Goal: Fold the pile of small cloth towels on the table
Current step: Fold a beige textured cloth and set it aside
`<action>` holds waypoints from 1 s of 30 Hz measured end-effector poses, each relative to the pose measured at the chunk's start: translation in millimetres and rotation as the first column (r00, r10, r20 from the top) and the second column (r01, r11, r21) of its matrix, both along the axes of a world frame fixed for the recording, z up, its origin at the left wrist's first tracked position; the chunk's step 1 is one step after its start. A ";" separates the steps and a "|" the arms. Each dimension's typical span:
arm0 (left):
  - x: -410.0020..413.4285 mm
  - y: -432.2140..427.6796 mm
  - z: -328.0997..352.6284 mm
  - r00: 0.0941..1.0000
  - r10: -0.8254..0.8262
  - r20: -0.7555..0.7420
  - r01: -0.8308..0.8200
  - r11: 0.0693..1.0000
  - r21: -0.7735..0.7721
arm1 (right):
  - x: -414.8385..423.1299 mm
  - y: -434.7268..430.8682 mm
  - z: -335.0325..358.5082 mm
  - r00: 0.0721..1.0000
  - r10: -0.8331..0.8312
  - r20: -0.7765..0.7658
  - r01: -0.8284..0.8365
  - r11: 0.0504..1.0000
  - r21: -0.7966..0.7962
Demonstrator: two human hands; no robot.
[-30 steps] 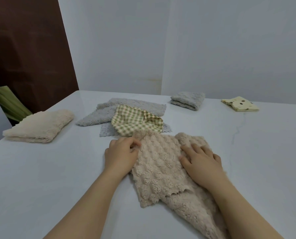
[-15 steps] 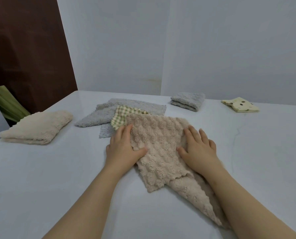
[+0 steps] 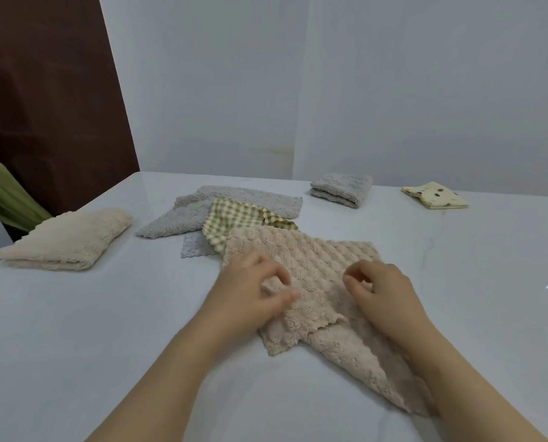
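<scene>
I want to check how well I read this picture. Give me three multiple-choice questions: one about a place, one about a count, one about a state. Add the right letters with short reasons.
1. Where does the green checked towel lie?
A. on the grey towels
B. on a chair
C. on the floor

2. How many folded towels lie apart from the pile?
A. one
B. three
C. five

3. How is the beige towel under the left hand and right hand?
A. rolled up
B. doubled over crookedly
C. a neat square

Answers:
1 A: grey cloth shows beneath it.
2 B: the folded beige towel at the left, the folded grey towel and the yellow towel at the far side.
3 B: its lower layer sticks out beside the right forearm.
</scene>
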State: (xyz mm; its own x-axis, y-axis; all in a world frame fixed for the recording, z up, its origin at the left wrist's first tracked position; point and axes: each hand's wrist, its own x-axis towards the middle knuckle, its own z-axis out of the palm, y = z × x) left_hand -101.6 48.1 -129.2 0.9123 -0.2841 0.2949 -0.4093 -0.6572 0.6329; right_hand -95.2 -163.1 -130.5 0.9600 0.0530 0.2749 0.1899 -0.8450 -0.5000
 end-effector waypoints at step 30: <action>-2.2 22.2 8.2 0.937 0.324 -0.132 -0.348 0.820 -0.455 | -31.1 -56.0 17.7 0.942 0.075 -0.326 -0.021 0.986 0.167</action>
State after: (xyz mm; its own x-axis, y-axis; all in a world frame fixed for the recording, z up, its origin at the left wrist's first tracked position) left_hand -103.7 70.4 -121.0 0.9418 0.2019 0.2688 -0.1797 -0.3732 0.9102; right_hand -126.3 -219.1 -112.8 0.9954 0.0828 -0.0486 0.0292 -0.7431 -0.6685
